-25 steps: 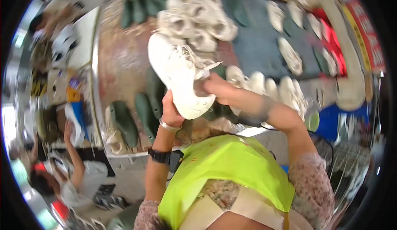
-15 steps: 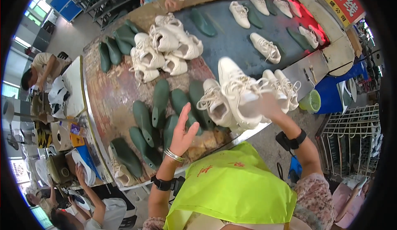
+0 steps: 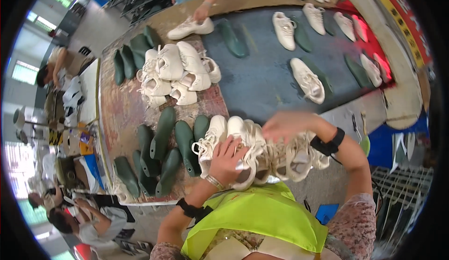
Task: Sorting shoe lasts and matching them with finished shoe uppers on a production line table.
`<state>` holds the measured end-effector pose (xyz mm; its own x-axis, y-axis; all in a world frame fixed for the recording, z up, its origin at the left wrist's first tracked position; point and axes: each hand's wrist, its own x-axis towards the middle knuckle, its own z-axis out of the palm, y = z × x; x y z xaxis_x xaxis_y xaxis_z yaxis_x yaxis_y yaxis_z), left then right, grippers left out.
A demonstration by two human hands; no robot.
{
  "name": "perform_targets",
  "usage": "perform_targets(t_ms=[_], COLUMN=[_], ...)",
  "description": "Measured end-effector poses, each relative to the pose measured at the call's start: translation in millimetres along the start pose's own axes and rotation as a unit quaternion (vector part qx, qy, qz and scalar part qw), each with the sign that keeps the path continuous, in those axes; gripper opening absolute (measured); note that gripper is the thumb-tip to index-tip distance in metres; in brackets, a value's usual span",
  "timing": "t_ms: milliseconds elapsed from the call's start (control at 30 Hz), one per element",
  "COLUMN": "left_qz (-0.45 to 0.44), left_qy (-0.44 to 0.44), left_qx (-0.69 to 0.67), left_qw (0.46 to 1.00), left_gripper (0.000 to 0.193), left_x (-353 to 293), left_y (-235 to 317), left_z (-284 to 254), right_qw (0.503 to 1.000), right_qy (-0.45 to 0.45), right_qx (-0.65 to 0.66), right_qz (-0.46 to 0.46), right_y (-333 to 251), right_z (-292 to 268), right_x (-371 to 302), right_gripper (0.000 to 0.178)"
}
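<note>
Several white lace-up sneakers stand bunched in a row at the table's near edge, toes pointing away from me. My left hand lies over one white sneaker at the left of the row, its fingers bent over the laces and opening. Above the middle of the row is my right hand, smeared by motion; its fingers cannot be made out. Left of the sneakers, several dark green shoe lasts lie on the worn tabletop.
Farther off is a pile of white sneakers, beside more green lasts. A co-worker's hand holds a sneaker. Sneakers and lasts lie on the dark belt, near a red-lit opening. A wire rack stands right.
My left hand has come down onto a sneaker in the near row. The sneaker raised at my right hand has gone lower. The co-worker's hand now grips a sneaker beside the pile.
</note>
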<state>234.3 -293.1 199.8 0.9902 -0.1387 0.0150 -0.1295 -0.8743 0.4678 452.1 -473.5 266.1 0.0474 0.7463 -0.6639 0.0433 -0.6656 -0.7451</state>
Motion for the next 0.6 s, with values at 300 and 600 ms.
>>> perform_targets(t_ms=[300,600], left_qz=[-0.026,-0.041], left_qy=[0.005,0.0], left_qx=[-0.005,-0.039], left_qw=[1.0,0.998], left_gripper=[0.076,0.05], left_x=[-2.5,0.0], left_y=[8.6,-1.4], left_z=[-7.0,4.8], right_qw=[0.892,0.862], right_qy=[0.436,0.444], right_qx=[-0.038,-0.001], right_qz=[-0.111,-0.245], right_y=[-47.1,-20.5], right_z=[-179.0,-144.9], right_x=[265.6,337.6], right_gripper=[0.049,0.048])
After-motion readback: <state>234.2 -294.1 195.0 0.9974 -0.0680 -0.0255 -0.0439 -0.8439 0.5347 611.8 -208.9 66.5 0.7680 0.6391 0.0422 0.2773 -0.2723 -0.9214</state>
